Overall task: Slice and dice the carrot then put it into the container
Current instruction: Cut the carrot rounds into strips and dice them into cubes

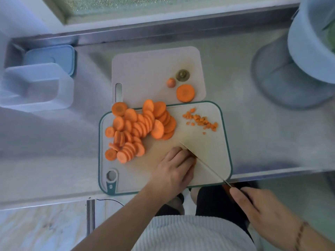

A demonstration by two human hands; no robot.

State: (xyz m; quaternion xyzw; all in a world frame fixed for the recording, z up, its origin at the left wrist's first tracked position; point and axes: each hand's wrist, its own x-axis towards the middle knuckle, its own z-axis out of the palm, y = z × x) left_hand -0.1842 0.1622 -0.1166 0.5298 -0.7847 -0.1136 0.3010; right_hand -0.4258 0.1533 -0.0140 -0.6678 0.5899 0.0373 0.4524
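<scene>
A heap of round carrot slices [137,127] covers the left half of the teal-rimmed cutting board [223,142]. A small pile of diced carrot [201,120] lies at the board's far right. My left hand [174,167] is curled over a carrot piece near the board's front, which it mostly hides. My right hand [259,211] grips the handle of a knife [204,163], and the blade runs diagonally against my left fingers. An open clear container [54,104] stands at the far left of the counter.
A second pale board [145,73] lies behind, carrying one carrot slice [185,93], a carrot tip [171,82] and the stem end [182,75]. A blue lid [52,57] sits behind the container. A white pot [308,44] stands at the far right. The counter edge runs just under the board's front.
</scene>
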